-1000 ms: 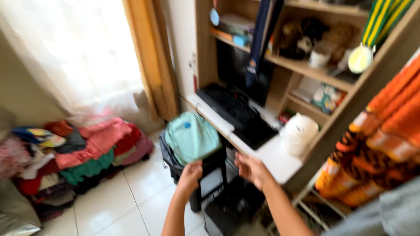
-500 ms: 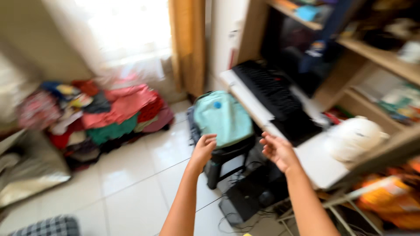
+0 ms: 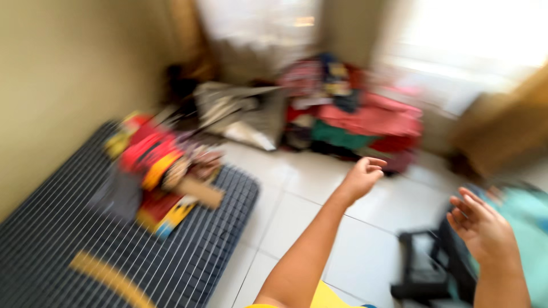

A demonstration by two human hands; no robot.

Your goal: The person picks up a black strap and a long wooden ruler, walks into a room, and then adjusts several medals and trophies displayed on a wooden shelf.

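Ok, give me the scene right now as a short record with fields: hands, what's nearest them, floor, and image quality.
left hand: raised over the white tiled floor, fingers loosely curled, holding nothing
right hand: open, empty, beside the mint-green backpack
backpack: at the right edge, on a black stand
clothes pile: red, pink and green, heaped against the far wall
mat: dark checked mat at left, with colourful items on it
image quality: heavy motion blur, fine detail unreadable
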